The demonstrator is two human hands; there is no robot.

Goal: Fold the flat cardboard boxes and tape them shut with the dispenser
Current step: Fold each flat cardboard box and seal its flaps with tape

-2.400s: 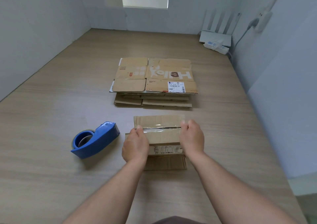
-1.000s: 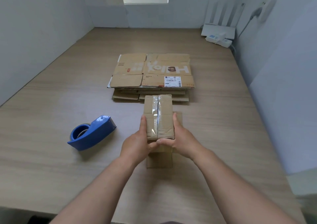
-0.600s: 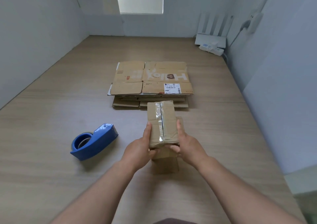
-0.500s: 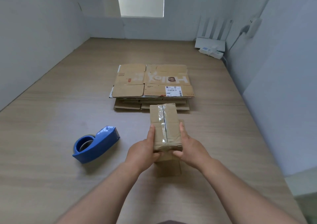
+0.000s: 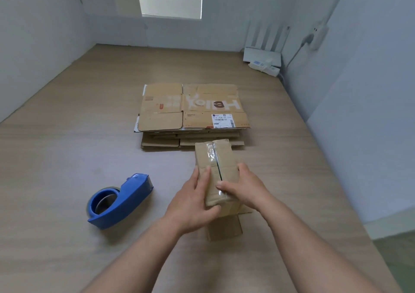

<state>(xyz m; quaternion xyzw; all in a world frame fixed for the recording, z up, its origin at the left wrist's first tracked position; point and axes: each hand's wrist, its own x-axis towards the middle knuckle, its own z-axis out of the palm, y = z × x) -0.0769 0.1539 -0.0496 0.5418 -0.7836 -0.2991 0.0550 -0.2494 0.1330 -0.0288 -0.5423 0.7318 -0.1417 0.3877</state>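
Both hands hold a half-taped box between the dispenser and the waiting stack.

On the left the blue tape dispenser (image 5: 121,200) lies on its side on the table (image 5: 56,158), set down within easy reach and touched by neither hand. Beyond it, mid-table, the stack of flat boxes (image 5: 193,110) waits unfolded. The left hand (image 5: 193,203) grasps the box (image 5: 215,158) along its left side, fingers laid up the edge, likely to steady it. The box's taped seam faces up, and its untaped flaps splay below near the table; whether they rest on it I cannot tell. The right hand (image 5: 244,189) clasps the right side, thumb pressed on the near end of the tape, seemingly rubbing it down so it sticks. A white router (image 5: 261,57) sits in the far right corner.
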